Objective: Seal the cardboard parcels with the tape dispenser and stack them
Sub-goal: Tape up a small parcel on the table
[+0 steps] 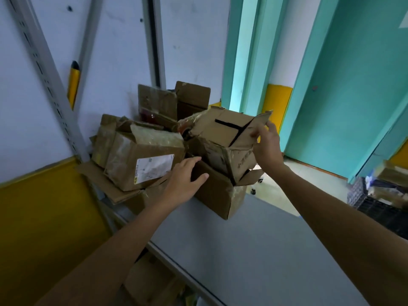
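My left hand (185, 180) reached forward palm down, fingers straight and loosely spread, holding nothing, its thumb over the near rim of a plain brown cardboard box (217, 195). My right hand (268, 146) was raised higher, thumb and fingertips pinching the torn flap (261, 121) of a crumpled brown cardboard box crossed with black tape (223, 138). I counted four parcels, bunched at the far left corner of the smooth grey table (254, 239). Leftmost was a creased brown cardboard box with a white shipping label (143, 161), lying on a flattened sheet of cardboard (99, 180). Behind it stood an open-topped brown cardboard box (176, 102) with its flaps up. Next came the plain box at the table edge, and the taped one sat tilted on top of it, its corners dented and its surface wrinkled. A teal door (353, 85) stood to the right.
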Tool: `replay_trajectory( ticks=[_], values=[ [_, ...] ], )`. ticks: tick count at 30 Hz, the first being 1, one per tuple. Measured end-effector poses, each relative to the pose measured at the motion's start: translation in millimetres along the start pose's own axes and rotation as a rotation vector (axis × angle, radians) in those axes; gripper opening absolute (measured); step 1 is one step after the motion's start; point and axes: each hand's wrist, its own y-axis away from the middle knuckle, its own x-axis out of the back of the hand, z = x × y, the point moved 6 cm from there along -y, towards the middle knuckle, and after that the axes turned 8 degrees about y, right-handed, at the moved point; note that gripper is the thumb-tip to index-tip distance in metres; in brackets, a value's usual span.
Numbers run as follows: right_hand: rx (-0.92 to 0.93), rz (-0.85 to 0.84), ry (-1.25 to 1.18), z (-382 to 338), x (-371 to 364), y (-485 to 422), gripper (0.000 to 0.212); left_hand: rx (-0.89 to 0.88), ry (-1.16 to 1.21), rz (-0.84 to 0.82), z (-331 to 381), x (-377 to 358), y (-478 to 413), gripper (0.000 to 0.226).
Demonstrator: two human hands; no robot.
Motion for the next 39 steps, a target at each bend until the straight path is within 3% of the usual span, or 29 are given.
replay_trajectory(
  ticks=[4, 7, 12, 16, 19, 21, 24, 25, 28, 33, 37, 39],
  values=[
    [0.002, 0.184, -0.090, -1.2, 44.1, -10.8, 0.025, -0.003, 0.132, 0.000, 17.0, -9.2, -7.7, 0.058],
    [0.045, 0.200, -0.125, -7.5, 79.2, -5.3, 0.025, -0.013, 0.379, 0.028, 46.3, -15.5, -10.4, 0.062],
    [0.087, 0.198, -0.104, 17.1, 129.7, 33.0, 0.019, 0.212, 0.831, 0.135, 64.1, -32.9, -25.3, 0.069],
    [-0.020, 0.176, -0.085, 54.2, 160.3, 71.2, 0.020, 0.388, 0.948, -0.024, 71.5, -92.2, -0.9, 0.096],
    [-0.002, 0.123, -0.048, 75.6, 178.7, 96.8, 0.025, 0.437, 1.160, -0.131, 97.1, -132.1, 19.9, 0.086],
    [0.007, 0.065, -0.006, 94.3, 188.6, 115.9, 0.029, 0.439, 1.217, -0.101, 110.0, -152.9, 32.8, 0.070],
    [-0.033, -0.009, -0.003, 127.2, 200.2, 152.9, 0.030, 0.357, 1.005, 0.031, 117.2, -177.0, 54.2, 0.025],
    [-0.036, -0.032, -0.003, 137.2, 202.2, 165.9, 0.030, 0.321, 0.914, 0.056, 119.6, -184.2, 62.7, 0.021],
    [-0.064, -0.144, -0.003, 163.8, 199.9, 201.3, 0.034, 0.236, 0.742, 0.018, 124.2, -217.6, 94.9, 0.028],
    [-0.189, -0.511, 0.027, 198.9, 168.1, 266.8, 0.073, 0.085, 0.380, -0.102, 125.6, -267.4, 151.6, 0.047],
    [-0.193, -0.517, 0.068, 210.5, 154.8, 278.7, 0.047, -0.028, 0.198, -0.191, 124.7, -271.3, 162.0, 0.052],
    [-0.212, -0.561, 0.067, 212.9, 146.7, 277.1, 0.041, -0.004, 0.046, -0.269, 119.2, -271.4, 164.9, 0.072]
  ],
)
